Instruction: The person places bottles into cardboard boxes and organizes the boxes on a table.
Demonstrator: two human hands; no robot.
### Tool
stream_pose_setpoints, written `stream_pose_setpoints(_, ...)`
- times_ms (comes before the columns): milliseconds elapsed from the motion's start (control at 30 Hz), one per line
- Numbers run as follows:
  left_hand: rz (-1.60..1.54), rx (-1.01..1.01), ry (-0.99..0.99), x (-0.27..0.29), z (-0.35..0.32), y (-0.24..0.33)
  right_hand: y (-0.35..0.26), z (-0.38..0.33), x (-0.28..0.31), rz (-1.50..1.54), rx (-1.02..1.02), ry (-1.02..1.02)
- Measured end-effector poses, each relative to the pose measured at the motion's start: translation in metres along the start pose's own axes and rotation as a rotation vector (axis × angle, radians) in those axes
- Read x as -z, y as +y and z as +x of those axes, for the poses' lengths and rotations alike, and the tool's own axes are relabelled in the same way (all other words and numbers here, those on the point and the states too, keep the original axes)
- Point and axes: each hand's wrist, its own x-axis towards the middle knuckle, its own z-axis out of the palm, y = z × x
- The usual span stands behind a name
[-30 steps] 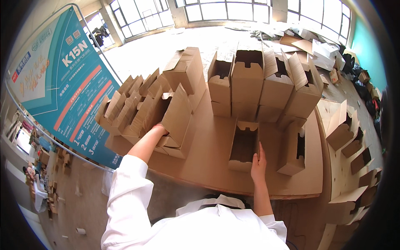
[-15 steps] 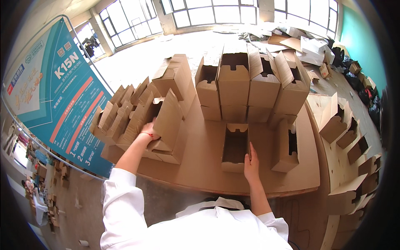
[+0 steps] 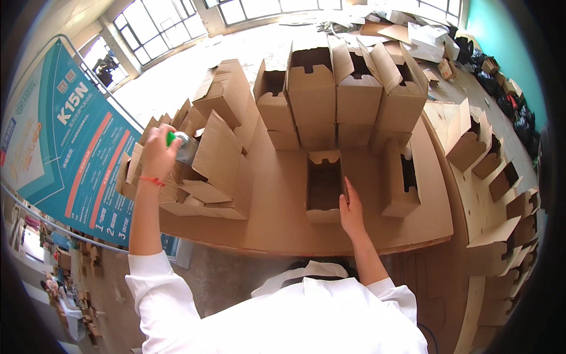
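Observation:
My left hand [image 3: 158, 154] is closed around a see-through bottle with a green cap [image 3: 186, 148], held up over the cartons at the left. Its lower end is close to a tall open cardboard carton [image 3: 216, 154] with a raised flap. My right hand [image 3: 352, 209] lies along the right side of a small open cardboard box [image 3: 323, 217], fingers stretched out and touching its wall. That box stands before me on the table, its dark inside facing up; I cannot make out anything in it.
Several tall open cartons [image 3: 312, 88] stand stacked behind the small box. Another carton [image 3: 396, 184] stands to its right. The brown table [image 3: 277, 230] has a curved front edge. More open boxes [image 3: 495, 253] line the right side. A blue-green banner [image 3: 88, 153] stands at the left.
My left hand has come up out of the left carton, moving left, with the bottle in it. My right hand stays at the small box. The whole view has shifted slightly.

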Motion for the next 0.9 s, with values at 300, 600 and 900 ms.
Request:
stream_pose_setpoints(300,-0.455,-0.276,0.253,0.08,-0.024,0.14,0.005,0.002,0.004,0.015,0.005,0.017)
stream_pose_setpoints(600,-0.716,-0.474,-0.27,-0.039,-0.052,0.238,0.024,-0.002,0.0,0.102,-0.074,0.104)
stream_pose_setpoints(900,-0.435,-0.643,-0.352,-0.105,-0.072,0.264,0.028,0.0,0.009,0.226,-0.103,0.005)
